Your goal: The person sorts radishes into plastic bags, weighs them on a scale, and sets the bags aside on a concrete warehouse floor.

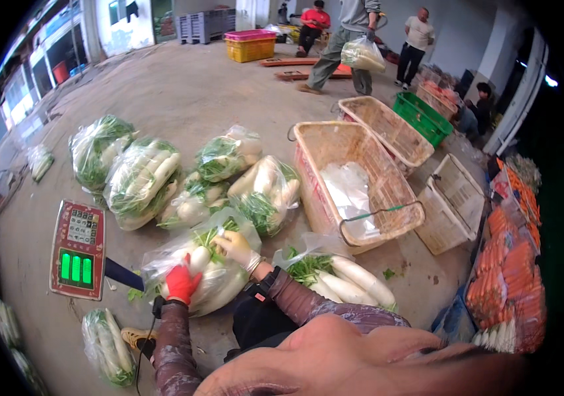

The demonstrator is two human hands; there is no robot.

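Clustered clear plastic bags of white radishes (143,179) crowd the way ahead of my hands (234,249). A deep cream plastic crate (331,145) blocks front right, a red-framed digital scale (77,251) my left; between scale and bags, bare grey concrete floor (125,243) gives passage.

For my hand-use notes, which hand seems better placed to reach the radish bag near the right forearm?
Probably the right hand: it is nearer that radish bag, while the red-gloved left hand sits farther left.
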